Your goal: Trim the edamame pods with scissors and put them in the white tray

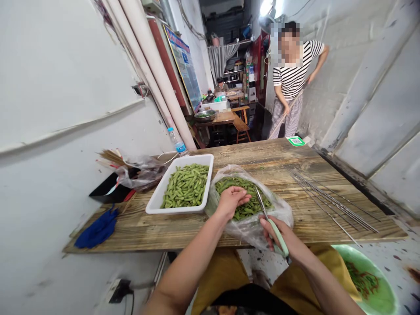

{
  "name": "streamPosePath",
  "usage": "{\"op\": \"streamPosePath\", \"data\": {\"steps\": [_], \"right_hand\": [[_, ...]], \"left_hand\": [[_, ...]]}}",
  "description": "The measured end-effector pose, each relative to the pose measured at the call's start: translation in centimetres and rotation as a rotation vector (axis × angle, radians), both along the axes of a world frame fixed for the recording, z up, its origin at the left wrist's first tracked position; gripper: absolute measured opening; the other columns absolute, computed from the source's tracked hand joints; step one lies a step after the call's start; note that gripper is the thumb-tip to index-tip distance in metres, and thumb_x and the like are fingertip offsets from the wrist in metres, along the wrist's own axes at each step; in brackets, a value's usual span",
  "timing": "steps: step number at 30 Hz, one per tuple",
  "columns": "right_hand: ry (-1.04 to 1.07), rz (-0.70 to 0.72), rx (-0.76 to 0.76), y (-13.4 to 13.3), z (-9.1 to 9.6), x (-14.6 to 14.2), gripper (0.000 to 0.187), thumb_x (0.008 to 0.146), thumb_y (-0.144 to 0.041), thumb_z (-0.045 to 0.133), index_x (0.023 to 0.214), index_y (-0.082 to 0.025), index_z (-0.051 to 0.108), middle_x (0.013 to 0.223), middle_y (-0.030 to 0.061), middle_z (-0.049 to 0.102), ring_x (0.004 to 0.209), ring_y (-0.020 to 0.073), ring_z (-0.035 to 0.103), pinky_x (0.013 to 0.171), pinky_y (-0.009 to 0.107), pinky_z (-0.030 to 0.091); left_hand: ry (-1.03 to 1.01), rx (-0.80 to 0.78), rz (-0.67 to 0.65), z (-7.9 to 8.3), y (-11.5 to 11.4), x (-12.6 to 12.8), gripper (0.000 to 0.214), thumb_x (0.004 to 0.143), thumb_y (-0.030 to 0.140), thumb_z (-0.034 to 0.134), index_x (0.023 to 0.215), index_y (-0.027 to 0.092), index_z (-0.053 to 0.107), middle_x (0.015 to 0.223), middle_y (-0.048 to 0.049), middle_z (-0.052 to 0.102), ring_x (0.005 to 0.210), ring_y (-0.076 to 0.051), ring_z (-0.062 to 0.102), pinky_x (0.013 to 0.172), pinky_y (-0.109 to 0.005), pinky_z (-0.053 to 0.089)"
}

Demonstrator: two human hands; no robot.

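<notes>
My right hand [278,234] grips scissors [261,201] with pale green handles, their metal blades pointing up and away over the bag. Just left of the blades, my left hand [232,201] is over the pods with its fingers drawn together in a pinch; whatever lies between the fingertips is too small to make out. Below both hands, a clear plastic bag [278,208] lies wide open, holding green soybean pods [244,212]. Beside it on the left stands a white tray [151,208] full of more green pods [187,186].
Several metal skewers [334,201] lie on the right of the wooden table [193,232]. A blue cloth [97,228], a black box [106,190] and a water bottle [180,146] are at left. A green basin [377,280] sits below right. Beyond the table, a person [292,83] holds a long pole.
</notes>
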State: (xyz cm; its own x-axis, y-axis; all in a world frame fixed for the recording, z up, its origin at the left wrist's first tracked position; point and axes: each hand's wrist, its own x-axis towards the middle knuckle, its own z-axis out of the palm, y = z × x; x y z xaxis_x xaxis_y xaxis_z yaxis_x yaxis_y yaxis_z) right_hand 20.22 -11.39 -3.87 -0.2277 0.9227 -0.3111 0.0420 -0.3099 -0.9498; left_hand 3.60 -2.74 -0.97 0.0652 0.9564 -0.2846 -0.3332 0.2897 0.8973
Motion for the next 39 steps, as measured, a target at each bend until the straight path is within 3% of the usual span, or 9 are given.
{"op": "streamPosePath", "data": {"steps": [6,12,21,26,32,39], "right_hand": [[0.029,-0.001,0.029,-0.2,0.8,-0.6,0.048,0.078,-0.061,0.057,0.101,-0.02,0.055,0.061,-0.0057,0.048,0.043,0.0092,0.043,0.036,0.022,0.04],[0.015,0.041,0.046,-0.3,1.0,-1.0,0.048,0.078,-0.062,0.057,0.1,-0.02,0.054,0.059,-0.0068,0.046,0.041,0.0093,0.044,0.035,0.022,0.04],[0.028,0.055,-0.045,-0.6,0.4,-2.5,0.042,0.075,-0.062,0.059,0.075,-0.021,0.049,0.049,-0.0096,0.043,0.029,0.006,0.035,0.027,0.02,0.032],[0.02,0.076,-0.034,-0.7,-0.2,-2.2,0.045,0.075,-0.064,0.058,0.085,-0.02,0.05,0.055,-0.0089,0.045,0.033,0.0065,0.039,0.029,0.02,0.035],[-0.018,0.135,0.069,-0.3,0.4,-1.0,0.045,0.081,-0.06,0.053,0.1,-0.02,0.054,0.06,-0.0071,0.045,0.042,0.0072,0.041,0.036,0.019,0.037],[-0.008,0.158,0.029,0.2,0.6,-0.4,0.043,0.08,-0.06,0.057,0.098,-0.02,0.055,0.054,-0.0096,0.037,0.037,0.0049,0.033,0.033,0.016,0.03]], "left_hand": [[-0.112,-0.024,-0.021,0.7,-1.4,-0.3,0.014,0.072,0.006,0.07,0.077,0.009,0.057,0.068,-0.0053,0.068,0.068,-0.012,0.068,0.067,-0.02,0.055],[0.001,-0.002,-0.014,0.6,-1.9,-0.8,0.02,0.067,0.018,0.077,0.074,0.009,0.059,0.061,-0.0048,0.067,0.054,-0.009,0.062,0.057,-0.02,0.052],[-0.003,0.027,0.011,0.2,-2.1,-1.1,0.031,0.056,0.027,0.081,0.072,0.011,0.06,0.059,0.0017,0.061,0.053,-0.006,0.055,0.053,-0.018,0.044],[0.175,0.131,0.064,-0.3,-1.8,-1.5,0.025,0.068,0.033,0.071,0.072,0.014,0.057,0.056,0.0022,0.057,0.051,-0.007,0.053,0.05,-0.019,0.039],[0.501,0.24,-0.181,-0.1,-2.1,-2.3,0.021,0.078,0.034,0.056,0.075,0.014,0.061,0.05,0.0041,0.05,0.046,-0.008,0.045,0.048,-0.02,0.033],[0.687,0.363,-0.315,0.3,-2.5,-2.7,0.03,0.08,0.037,0.049,0.08,0.013,0.067,0.053,0.0035,0.046,0.052,-0.01,0.039,0.053,-0.022,0.031]]}}
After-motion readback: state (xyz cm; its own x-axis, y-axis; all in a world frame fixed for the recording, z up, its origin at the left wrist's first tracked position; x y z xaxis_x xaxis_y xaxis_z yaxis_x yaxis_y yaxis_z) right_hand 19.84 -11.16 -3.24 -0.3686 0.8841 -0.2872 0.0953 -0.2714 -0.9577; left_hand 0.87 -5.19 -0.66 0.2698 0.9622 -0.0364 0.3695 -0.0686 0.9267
